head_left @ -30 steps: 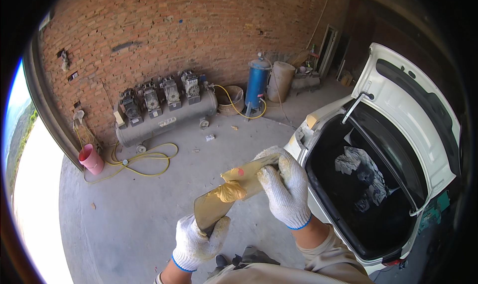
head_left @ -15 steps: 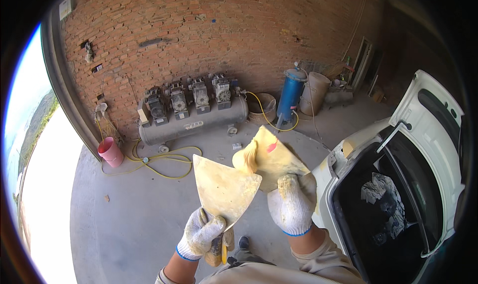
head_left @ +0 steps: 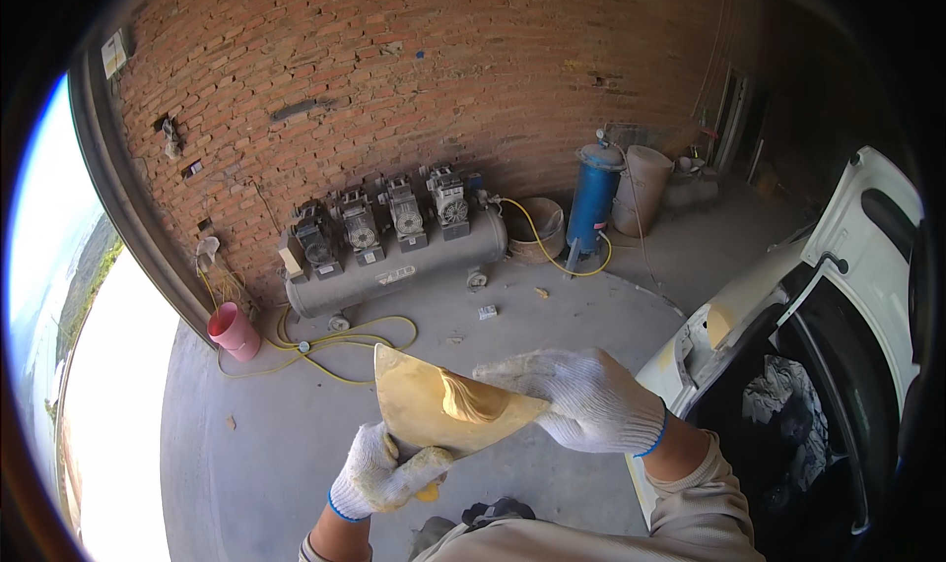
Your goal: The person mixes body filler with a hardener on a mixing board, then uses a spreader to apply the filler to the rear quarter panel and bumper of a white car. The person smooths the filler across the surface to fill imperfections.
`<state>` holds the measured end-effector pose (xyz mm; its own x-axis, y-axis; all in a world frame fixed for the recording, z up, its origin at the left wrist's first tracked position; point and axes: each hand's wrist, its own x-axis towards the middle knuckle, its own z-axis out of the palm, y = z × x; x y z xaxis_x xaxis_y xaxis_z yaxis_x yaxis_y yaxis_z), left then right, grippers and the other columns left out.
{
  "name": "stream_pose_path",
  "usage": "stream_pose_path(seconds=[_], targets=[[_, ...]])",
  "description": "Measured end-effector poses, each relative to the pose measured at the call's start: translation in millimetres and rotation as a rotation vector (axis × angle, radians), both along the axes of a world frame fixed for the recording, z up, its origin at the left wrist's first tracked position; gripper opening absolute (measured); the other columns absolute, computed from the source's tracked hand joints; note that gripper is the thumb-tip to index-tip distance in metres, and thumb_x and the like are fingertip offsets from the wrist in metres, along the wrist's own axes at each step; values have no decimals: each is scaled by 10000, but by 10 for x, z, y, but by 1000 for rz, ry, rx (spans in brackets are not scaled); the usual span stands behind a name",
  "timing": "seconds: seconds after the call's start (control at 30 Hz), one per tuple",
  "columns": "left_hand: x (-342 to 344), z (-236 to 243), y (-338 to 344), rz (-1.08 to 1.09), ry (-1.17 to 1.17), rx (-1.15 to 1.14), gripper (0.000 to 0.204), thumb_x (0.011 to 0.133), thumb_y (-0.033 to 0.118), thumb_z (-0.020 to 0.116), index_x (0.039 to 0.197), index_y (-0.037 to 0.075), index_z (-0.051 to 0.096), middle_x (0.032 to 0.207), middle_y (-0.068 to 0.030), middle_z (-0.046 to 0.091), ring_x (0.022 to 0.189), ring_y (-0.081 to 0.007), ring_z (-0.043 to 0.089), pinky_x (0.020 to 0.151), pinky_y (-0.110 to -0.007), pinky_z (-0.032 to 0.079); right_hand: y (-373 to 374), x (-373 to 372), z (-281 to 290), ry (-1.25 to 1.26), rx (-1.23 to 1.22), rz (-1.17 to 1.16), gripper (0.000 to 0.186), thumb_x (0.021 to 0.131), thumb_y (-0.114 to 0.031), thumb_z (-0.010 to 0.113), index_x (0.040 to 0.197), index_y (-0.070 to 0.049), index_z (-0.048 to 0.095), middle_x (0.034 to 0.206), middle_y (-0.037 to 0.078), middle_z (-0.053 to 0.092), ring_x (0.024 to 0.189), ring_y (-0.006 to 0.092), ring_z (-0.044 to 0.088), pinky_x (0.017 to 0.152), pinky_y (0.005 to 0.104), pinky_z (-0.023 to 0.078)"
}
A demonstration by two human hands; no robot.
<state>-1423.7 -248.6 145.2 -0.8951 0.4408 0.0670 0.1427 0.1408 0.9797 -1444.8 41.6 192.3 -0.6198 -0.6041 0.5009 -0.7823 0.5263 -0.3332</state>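
Observation:
My left hand (head_left: 381,473), in a white knit glove with a blue cuff, grips a tan spreader blade (head_left: 414,390) by its lower edge, with a bit of yellow showing under the fingers. A thick ridged dollop of yellow paste (head_left: 465,396) lies on the blade's face. My right hand (head_left: 591,404), gloved alike, reaches in at the blade's right end with its fingers closed together behind it; whatever they hold is hidden.
An open white car trunk (head_left: 867,276) with crumpled material (head_left: 778,395) stands at my right. Along the brick wall are a compressor (head_left: 394,257), blue tank (head_left: 593,198), drum (head_left: 641,198) and pink bucket (head_left: 236,335). A yellow hose (head_left: 365,377) loops on the floor. A doorway opens left.
The two blades, apart half a second ago, have come together; the paste now shows on the left-hand blade, and the second blade is out of sight behind it. My view has shifted.

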Motion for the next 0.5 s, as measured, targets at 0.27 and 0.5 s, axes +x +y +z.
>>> stream_pose_path(seconds=[0.27, 0.5], targets=[[-431, 52, 7, 56, 33, 208, 219, 945, 118, 663, 778, -22, 678, 613, -83, 673, 495, -136, 610, 510, -282, 494, 79, -80, 110, -326, -744, -252, 240, 1034, -92, 611, 1197, 56, 706, 921, 161, 742, 759, 161, 665, 684, 310, 525], [-528, 67, -271, -57, -81, 167, 169, 941, 121, 687, 848, -20, 689, 656, -56, 688, 585, -119, 612, 584, -295, 512, -346, 14, 384, -236, -442, -111, 310, 1000, -72, 660, 1299, -4, 701, 942, 198, 739, 711, 299, 663, 667, 338, 529]])
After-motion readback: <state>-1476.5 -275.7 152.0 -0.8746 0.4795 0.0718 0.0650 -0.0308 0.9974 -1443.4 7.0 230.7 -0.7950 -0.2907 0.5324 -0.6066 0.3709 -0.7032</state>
